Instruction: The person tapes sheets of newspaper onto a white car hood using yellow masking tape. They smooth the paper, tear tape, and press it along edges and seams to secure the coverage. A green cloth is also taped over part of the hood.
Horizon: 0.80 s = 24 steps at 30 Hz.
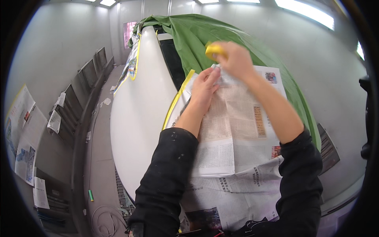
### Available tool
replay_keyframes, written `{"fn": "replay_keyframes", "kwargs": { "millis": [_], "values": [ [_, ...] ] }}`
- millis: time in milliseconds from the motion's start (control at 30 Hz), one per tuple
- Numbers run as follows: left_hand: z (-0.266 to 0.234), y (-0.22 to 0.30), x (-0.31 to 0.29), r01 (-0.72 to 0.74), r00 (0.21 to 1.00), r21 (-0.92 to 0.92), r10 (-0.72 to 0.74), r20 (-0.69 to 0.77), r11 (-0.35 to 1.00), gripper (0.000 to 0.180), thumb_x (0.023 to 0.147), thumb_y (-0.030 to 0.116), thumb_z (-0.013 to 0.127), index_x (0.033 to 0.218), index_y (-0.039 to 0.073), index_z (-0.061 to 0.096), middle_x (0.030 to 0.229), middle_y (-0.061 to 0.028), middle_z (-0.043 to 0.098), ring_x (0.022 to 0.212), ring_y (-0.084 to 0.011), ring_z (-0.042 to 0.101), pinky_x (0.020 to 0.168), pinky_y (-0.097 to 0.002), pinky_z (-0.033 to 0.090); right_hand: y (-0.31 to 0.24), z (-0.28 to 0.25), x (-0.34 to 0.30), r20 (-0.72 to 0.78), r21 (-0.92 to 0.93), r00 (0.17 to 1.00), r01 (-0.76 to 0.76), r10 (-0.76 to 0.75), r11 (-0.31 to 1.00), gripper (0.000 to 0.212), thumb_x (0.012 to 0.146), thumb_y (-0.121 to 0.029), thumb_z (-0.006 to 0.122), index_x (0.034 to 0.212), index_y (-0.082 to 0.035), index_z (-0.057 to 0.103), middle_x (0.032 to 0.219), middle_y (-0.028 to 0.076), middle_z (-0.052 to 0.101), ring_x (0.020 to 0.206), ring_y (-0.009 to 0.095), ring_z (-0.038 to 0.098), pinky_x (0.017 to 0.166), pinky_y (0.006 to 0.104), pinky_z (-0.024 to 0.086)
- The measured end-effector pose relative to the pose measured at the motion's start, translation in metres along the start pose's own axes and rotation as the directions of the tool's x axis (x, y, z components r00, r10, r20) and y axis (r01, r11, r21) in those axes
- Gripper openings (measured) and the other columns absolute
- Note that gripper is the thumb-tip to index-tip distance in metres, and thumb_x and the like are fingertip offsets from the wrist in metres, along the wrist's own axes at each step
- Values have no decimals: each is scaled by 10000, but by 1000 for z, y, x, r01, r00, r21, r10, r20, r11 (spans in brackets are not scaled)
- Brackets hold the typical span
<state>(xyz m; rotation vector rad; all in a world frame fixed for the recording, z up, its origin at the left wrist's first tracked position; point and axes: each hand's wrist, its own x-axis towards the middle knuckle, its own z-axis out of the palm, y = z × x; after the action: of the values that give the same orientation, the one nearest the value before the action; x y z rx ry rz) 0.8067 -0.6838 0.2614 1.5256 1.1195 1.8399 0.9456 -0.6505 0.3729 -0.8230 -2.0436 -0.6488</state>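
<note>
Head view, near to far. Black sleeves (166, 173) entering from lower edge, both forearms bare past the cuff. Newspaper sheets (233, 158) overlapped across a white curved panel (134, 118), yellow masking tape strip (175, 100) sealing the paper's left edge to the panel. Left hand (203, 89) pressing flat on the paper's upper edge, fingers extended, gripping nothing. Right hand (237, 59) just beyond, closed around a yellow tape roll (214, 50); blurred, so exact grip unclear. Hands close together, nearly touching. Green sheet (221, 35) draped over the far end.

Risk, as judgement: paper creasing or slipping under the left palm, leaving a gap at the taped edge; tape wrinkling or tearing off crooked if pulled at an angle.
</note>
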Motion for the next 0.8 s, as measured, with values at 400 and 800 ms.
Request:
{"fn": "replay_keyframes", "kwargs": {
  "millis": [400,800],
  "values": [
    [13,-10,38,169,984,118,-175,41,979,271,905,243,766,963,-22,758,866,-165,760,794,-237,729,708,-356,562,-10,-8,-56,347,-48,933,-90,101,995,355,872,-331,683,1129,-94,740,928,138,725,920,349,696,782,485,555],
    [24,-8,58,-22,971,589,158,-180,808,402,890,249,710,1198,-8,674,1022,-293,725,997,-463,698,892,-497,553,1,9,-52,415,-289,821,-289,392,913,116,821,-182,691,793,-75,728,775,147,701,820,364,717,734,459,564]
  ]
}}
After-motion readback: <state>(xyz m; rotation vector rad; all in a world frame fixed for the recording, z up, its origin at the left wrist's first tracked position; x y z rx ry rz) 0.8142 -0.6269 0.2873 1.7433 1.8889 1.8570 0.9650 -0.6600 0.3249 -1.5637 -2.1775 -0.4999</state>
